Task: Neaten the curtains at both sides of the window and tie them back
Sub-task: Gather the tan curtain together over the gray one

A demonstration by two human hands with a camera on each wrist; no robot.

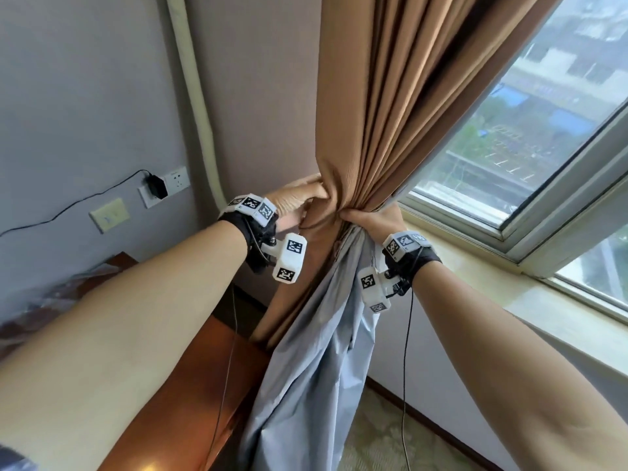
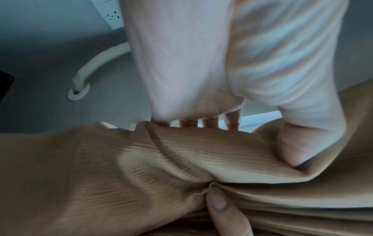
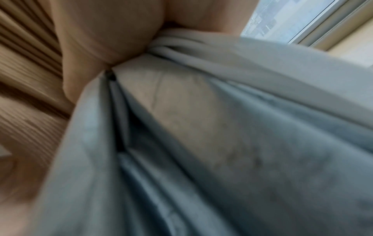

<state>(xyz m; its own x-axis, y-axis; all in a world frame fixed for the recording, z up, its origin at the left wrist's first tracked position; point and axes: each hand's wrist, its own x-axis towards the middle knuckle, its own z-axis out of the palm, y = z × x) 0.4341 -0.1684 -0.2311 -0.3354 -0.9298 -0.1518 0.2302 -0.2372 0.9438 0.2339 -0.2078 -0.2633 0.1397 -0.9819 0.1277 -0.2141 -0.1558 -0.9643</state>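
A tan curtain (image 1: 370, 107) hangs beside the window and is gathered into a tight bunch at sill height. My left hand (image 1: 314, 197) grips the bunch from the left. Its fingers curl behind the cloth and its thumb (image 2: 302, 135) presses on the front. My right hand (image 1: 360, 215) grips the same bunch from the right, with the palm (image 3: 105, 39) tight against the folds. A fingertip of the right hand (image 2: 220, 206) digs into the tan curtain (image 2: 90, 175). Below the hands the grey lining (image 1: 316, 351) (image 3: 222, 143) falls loose toward the floor.
A wooden desk (image 1: 190, 385) stands at the lower left with a plastic bag (image 1: 51, 294) on it. A wall socket holds a black charger (image 1: 156, 186). A cream pipe (image 1: 193, 96) runs up the wall. The window sill (image 1: 509, 287) and the window (image 1: 509, 130) lie to the right.
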